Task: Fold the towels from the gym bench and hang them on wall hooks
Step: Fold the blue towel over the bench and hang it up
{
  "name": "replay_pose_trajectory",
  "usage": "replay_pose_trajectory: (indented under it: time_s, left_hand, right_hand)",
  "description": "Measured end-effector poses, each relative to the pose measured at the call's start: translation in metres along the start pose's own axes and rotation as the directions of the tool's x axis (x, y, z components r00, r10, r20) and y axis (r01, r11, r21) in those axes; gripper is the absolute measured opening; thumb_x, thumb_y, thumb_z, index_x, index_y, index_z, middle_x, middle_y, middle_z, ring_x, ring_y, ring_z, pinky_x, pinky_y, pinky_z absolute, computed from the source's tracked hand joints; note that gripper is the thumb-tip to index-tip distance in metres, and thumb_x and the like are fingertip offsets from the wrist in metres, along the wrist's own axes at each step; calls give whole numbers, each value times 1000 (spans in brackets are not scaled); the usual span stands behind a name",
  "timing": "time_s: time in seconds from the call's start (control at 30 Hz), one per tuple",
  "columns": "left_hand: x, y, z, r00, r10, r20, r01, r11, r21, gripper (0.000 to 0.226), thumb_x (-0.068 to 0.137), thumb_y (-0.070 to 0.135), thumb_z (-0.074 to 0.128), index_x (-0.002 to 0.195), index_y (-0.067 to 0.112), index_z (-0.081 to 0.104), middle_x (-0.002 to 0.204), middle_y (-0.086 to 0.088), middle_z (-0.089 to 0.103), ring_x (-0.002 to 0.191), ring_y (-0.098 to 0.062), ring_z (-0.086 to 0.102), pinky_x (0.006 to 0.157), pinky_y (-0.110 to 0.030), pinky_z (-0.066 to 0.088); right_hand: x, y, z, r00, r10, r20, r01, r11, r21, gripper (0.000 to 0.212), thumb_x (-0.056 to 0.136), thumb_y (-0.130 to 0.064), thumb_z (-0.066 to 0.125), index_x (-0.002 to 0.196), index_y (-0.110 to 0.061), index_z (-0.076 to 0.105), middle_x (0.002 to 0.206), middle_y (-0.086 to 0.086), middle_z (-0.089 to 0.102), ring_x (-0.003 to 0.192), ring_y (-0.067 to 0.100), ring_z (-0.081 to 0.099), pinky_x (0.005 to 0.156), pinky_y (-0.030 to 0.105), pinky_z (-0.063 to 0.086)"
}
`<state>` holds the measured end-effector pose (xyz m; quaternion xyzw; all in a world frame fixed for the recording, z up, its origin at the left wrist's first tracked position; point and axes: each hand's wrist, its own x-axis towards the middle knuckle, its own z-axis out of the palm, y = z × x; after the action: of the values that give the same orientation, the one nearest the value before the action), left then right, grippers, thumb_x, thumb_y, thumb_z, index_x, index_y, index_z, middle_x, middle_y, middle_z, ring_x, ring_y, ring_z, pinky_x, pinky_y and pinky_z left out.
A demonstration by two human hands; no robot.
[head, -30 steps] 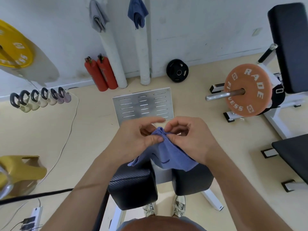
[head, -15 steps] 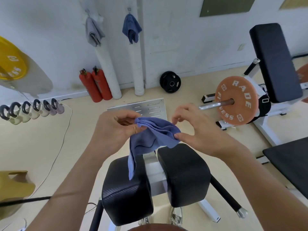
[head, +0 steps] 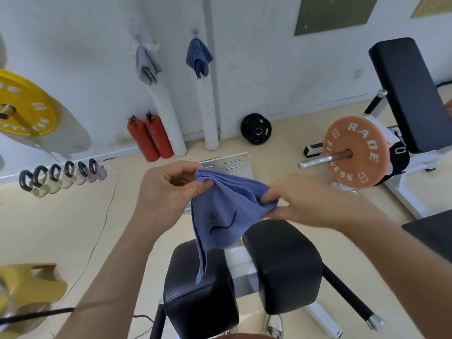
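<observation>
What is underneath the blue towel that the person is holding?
Two black bench pads with a white frame between them. The blue towel, pinched by left hand and right hand, hides part of one pad and the frame.

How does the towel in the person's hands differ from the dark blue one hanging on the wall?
Colour: the held towel is lighter, purplish blue; the hung towel darker.
Support: left hand and right hand pinch the held towel; the hung towel hangs from a hook.
Shape: the held towel spans the hands, one end drooping; the hung towel is bunched.
Both are small cloths.
</observation>
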<state>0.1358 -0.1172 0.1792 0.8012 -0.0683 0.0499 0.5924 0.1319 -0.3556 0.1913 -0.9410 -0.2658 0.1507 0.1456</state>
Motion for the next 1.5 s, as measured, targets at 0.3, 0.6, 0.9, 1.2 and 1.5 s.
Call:
replay_pose_trajectory:
  time_s: [0.3, 0.6, 0.9, 1.2, 1.5]
  left_hand:
    - [1, 7, -21, 984, 170, -46, -151, 951, 271, 35, 79, 10, 72, 76, 44, 63, 82, 21, 67, 79, -9, 60, 74, -19, 49]
    - [11, 0, -21, 973, 207, -100, -169, 938, 301, 36, 86, 2, 62, 84, 38, 57, 77, 24, 59, 60, -7, 47, 56, -11, 35]
    - [13, 6, -30, 974, 228, 7, -218, 922, 319, 17, 81, 16, 56, 83, 34, 55, 79, 15, 60, 68, -6, 50, 61, -9, 37]
    - [5, 13, -83, 875, 128, 466, 73, 919, -388, 27, 68, 26, 81, 80, 18, 58, 65, -33, 35, 52, -35, 30, 48, -29, 29]
    - [6, -126, -69, 879, -405, 254, 405, 913, 54, 22, 82, -1, 69, 95, 16, 65, 69, -10, 58, 57, -6, 53, 56, -13, 41]
  right_hand:
    - [-3, -20, -70, 973, 16, -232, -77, 964, -256, 29, 88, -47, 55, 75, -24, 67, 70, -2, 62, 67, 13, 54, 63, 33, 44]
    - [16, -16, -48, 958, 18, -286, -32, 999, -41, 45, 82, -51, 62, 55, -16, 52, 60, 7, 54, 56, 18, 46, 54, 33, 34]
    - [31, -15, -39, 979, 153, -137, -121, 969, 214, 38, 74, -18, 70, 104, -33, 52, 71, -8, 55, 63, 8, 51, 55, 24, 38]
    - [21, -25, -48, 879, -406, 249, 15, 546, 838, 10, 85, -7, 65, 94, -10, 70, 70, -4, 66, 54, 9, 59, 47, 18, 49]
    - [104, 5, 95, 916, 132, 378, -395, 461, 795, 13, 86, -14, 67, 98, -13, 71, 84, 1, 66, 72, 10, 58, 56, 20, 44]
